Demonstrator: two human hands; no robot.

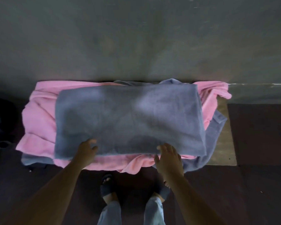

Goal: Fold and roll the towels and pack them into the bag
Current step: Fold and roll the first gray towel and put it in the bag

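Table (222,143) bears grey towel (128,119): left hand (88,148) curls at its near edge, grip unclear, right hand (168,157) spread; best rolled tight, even.

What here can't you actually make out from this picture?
Head view, all of it:
1. Dark shape, cut off by the left edge: bag or not, unclear.
2. Table: mostly covered by the pink towel and grey towel.
3. Left hand and right hand: blurred, so whether fingers grip the grey towel's edge is unclear.
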